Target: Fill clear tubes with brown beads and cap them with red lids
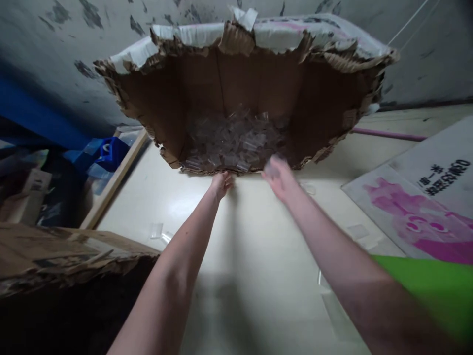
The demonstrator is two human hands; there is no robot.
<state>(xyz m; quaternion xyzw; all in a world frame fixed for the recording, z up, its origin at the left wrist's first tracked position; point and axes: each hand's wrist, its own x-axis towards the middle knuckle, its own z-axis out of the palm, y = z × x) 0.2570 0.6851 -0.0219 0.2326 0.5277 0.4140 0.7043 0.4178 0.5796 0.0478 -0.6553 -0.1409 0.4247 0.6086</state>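
A large torn-edged cardboard box (310,88) lies with its opening towards me. Inside it is a heap of clear plastic pieces (247,140). My left hand (222,183) is at the box's near edge, fingers curled closed; whatever they may hold is hidden. To its right, my right hand (283,178) is at the same edge, smeared by motion. Its fingers are closed around a clear plastic piece (272,166), whose exact shape is blurred.
Loose clear pieces (155,230) lie on the pale table (244,256). A second cardboard box (74,251) stands at lower left, beside a wooden strip (116,177). On the right are a printed white carton (417,197) and a green surface (428,281). A stained wall (66,44) rises behind.
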